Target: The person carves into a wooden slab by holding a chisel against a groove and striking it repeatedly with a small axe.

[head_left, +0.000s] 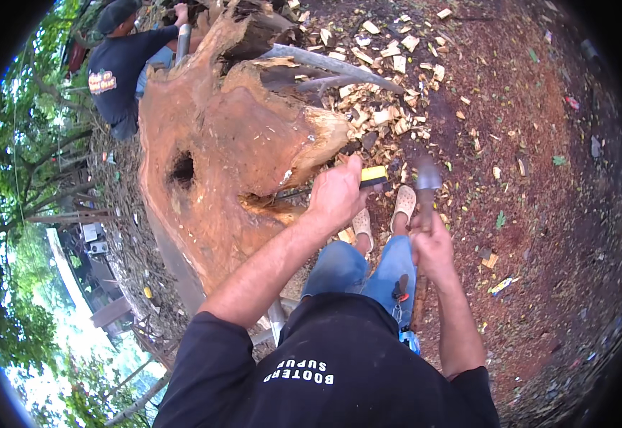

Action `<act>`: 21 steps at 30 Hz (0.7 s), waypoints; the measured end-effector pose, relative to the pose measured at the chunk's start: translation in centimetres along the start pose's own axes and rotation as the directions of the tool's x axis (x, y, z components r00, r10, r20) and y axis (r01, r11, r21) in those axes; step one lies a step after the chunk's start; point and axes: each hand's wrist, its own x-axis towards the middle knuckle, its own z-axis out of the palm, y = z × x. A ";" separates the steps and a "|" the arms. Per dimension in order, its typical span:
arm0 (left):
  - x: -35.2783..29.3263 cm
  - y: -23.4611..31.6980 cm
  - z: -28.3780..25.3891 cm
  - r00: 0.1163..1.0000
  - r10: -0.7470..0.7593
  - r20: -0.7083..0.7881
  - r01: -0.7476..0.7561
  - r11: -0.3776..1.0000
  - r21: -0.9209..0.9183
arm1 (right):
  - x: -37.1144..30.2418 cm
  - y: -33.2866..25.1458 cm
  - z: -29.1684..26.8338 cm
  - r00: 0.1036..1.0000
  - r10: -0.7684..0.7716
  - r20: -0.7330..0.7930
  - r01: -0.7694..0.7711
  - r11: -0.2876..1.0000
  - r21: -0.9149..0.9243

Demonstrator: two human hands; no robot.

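Left hand [336, 194] clamped on yellow-handled chisel [372, 175], centre frame, tip against reddish stump [218, 150]. Right hand [429, 246] gripping raised hammer [427, 178]. Chips [379, 114] heaped upper centre; hollow cut, most of stump uncarved. Second person [122, 64] upper left.

Dressed in a black short-sleeved shirt [339, 371] with white lettering, blue jeans [357, 271], pale perforated clogs [404, 203]; forearms bare.

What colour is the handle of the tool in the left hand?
Yellow with a black end, on the chisel handle; seen best in the head view.
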 end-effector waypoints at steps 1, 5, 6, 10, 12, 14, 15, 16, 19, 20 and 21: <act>0.0 -0.1 -0.1 1.000 -0.001 0.001 0.001 1.000 0.003 | 0.0 -0.2 -0.5 0.996 0.010 -0.088 0.002 0.991 0.131; -0.4 -0.4 0.4 0.999 0.053 0.004 -0.053 0.998 0.022 | -0.3 2.1 -0.1 0.946 -0.071 -0.316 0.187 0.917 0.354; -0.4 -0.3 0.9 0.996 0.090 0.007 -0.090 0.996 0.011 | -0.4 4.1 1.7 0.959 -0.196 -0.202 0.213 0.975 0.065; -0.5 -0.7 1.2 0.993 0.109 0.038 -0.111 0.992 0.064 | 0.1 5.1 2.7 0.979 -0.201 0.038 0.204 0.964 -0.171; -1.2 -1.1 0.6 0.997 0.073 0.039 -0.075 0.996 0.054 | -0.7 3.1 1.5 0.994 -0.111 -0.025 0.111 0.994 -0.002; -1.3 -1.0 0.4 0.996 0.084 0.032 -0.086 0.995 0.059 | -1.0 2.8 0.2 0.996 -0.009 -0.090 0.024 0.986 0.166; -1.4 -1.1 0.3 0.995 0.093 0.025 -0.095 0.993 0.063 | -1.0 3.2 -0.2 0.969 -0.098 -0.225 0.174 0.920 0.351; -1.5 -1.2 0.3 0.995 0.097 0.025 -0.098 0.993 0.064 | -1.1 3.6 -0.3 0.914 -0.152 -0.376 0.337 0.800 0.496; -0.9 -0.6 1.4 0.985 0.169 0.017 -0.170 0.984 0.044 | -0.7 8.9 4.2 0.876 -0.473 -0.091 0.441 0.864 -0.243; -0.9 -1.0 1.2 0.990 0.133 0.044 -0.136 0.989 0.066 | -1.0 7.0 4.8 0.878 -0.471 -0.088 0.440 0.866 -0.239; -1.1 -1.2 1.1 0.993 0.097 0.071 -0.103 0.991 0.087 | -1.3 4.8 4.7 0.972 -0.232 -0.036 0.227 0.968 -0.107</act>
